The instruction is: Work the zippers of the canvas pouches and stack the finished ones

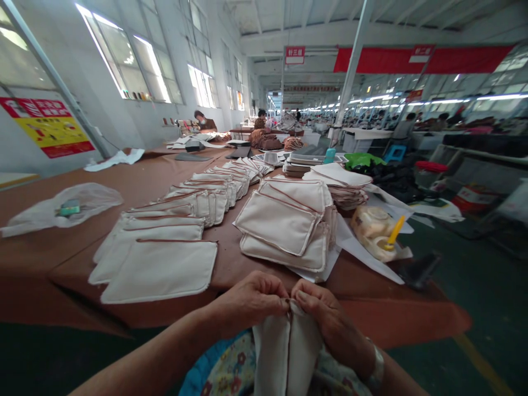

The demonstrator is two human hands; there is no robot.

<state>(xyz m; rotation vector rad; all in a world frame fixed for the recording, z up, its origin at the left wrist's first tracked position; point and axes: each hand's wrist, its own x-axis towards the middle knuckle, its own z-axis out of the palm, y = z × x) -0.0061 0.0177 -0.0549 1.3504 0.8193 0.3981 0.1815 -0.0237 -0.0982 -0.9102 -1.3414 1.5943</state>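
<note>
Between my two hands hangs a cream fabric pouch with a brown edge running down its middle, in front of my lap. My left hand pinches its top near the brown edge. On the other side of that edge, my right hand pinches the top too, fingertips almost touching the left ones. Just past my hands, a stack of similar cream pouches lies on the brown-covered table. To its left, a long overlapping row of pouches with brown top edges stretches away from me.
A clear plastic bag with a small green item lies at left. At right are another cream stack, white paper, and an open tub with a yellow-handled tool. A dark object sits by the table's right corner. A person sits farther back.
</note>
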